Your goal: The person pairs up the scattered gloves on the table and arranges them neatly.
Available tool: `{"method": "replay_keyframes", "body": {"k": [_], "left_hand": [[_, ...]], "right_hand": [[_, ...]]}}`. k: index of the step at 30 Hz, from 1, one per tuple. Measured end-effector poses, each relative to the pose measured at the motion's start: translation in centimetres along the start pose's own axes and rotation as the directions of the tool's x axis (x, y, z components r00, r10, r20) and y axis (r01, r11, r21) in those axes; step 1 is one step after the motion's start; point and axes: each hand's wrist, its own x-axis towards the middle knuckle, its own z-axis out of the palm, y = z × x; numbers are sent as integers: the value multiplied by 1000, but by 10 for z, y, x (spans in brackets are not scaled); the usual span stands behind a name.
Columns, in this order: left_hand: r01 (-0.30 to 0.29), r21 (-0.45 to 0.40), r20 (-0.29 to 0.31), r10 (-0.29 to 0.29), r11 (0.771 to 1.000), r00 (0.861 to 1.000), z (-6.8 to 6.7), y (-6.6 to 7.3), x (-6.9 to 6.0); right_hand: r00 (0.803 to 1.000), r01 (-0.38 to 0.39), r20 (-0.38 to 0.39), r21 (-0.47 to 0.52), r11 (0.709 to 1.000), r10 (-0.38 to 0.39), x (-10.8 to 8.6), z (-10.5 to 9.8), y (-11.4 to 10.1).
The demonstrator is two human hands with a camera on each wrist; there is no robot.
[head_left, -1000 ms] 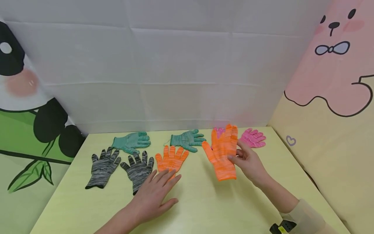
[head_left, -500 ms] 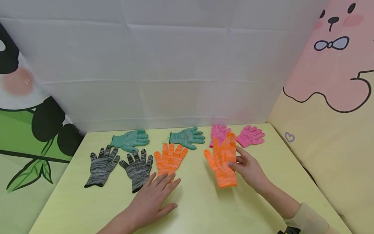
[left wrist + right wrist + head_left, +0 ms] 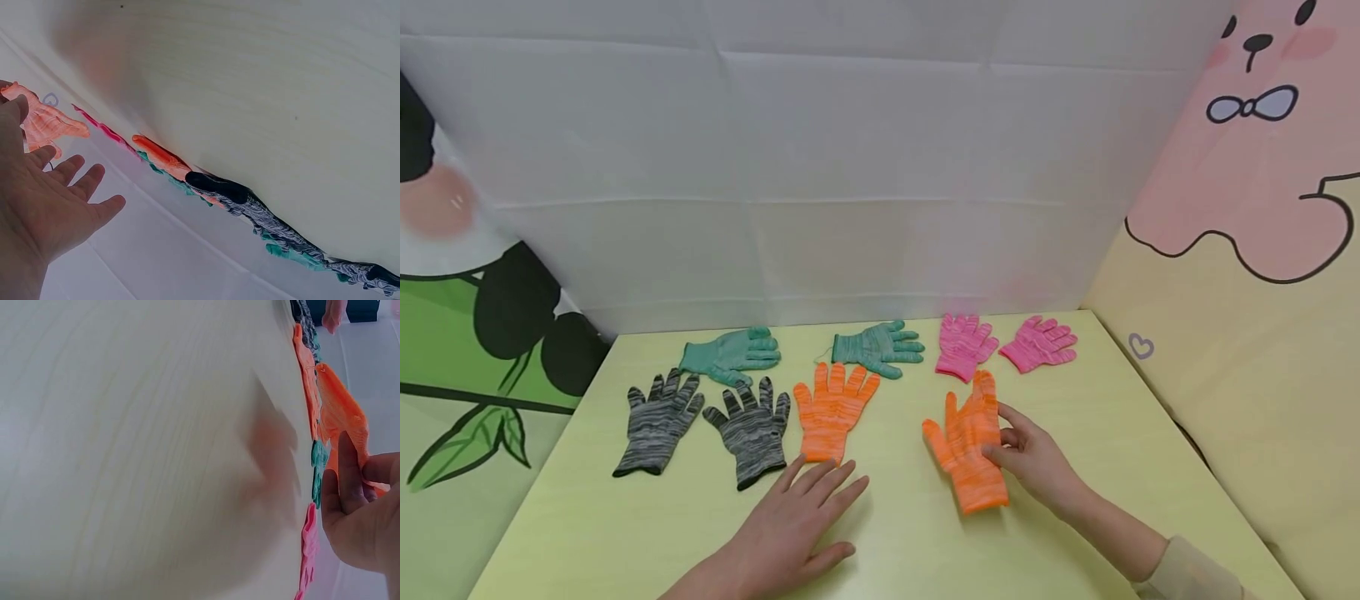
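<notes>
An orange knit glove [image 3: 968, 454] hangs a little above the table, its right edge pinched between the thumb and fingers of my right hand [image 3: 1037, 458]. The right wrist view shows that pinch on the orange glove [image 3: 344, 412], with a shadow on the tabletop beside it. My left hand [image 3: 793, 525] has its fingers spread, palm down, near the cuff of a second orange glove [image 3: 833, 408] lying flat. In the left wrist view the left hand [image 3: 56, 200] holds nothing.
Two grey-black gloves [image 3: 658, 423] lie at the left of the table [image 3: 895, 533]. Behind them are two green gloves [image 3: 733, 354]. Two pink gloves [image 3: 966, 343] lie at the back right. A white sheet [image 3: 850, 167] rises behind the table.
My right hand has lowered the orange glove toward the table and nearer to me, uncovering the pink gloves. My left hand has shifted slightly back from the flat orange glove.
</notes>
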Motion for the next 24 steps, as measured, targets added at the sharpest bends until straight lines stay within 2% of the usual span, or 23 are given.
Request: {"method": "replay_keyframes", "body": {"k": [6,13,19,24], "left_hand": [[3,-14,23,-3,1000,1000,-1,0,1],[7,-22,57,-6,1000,998,1,1,1],[-2,-12,44,3,1000,999,4,1,2],[-6,-6,59,6,1000,998,5,2,2]], "right_hand": [[1000,-12,-2,16,1000,12,-1,5,3],[999,-25,29,31,999,24,-1,13,6],[998,-62,-11,-65,996,61,0,11,13],[994,-109,-7,-104,989,109,2,4,23]]}}
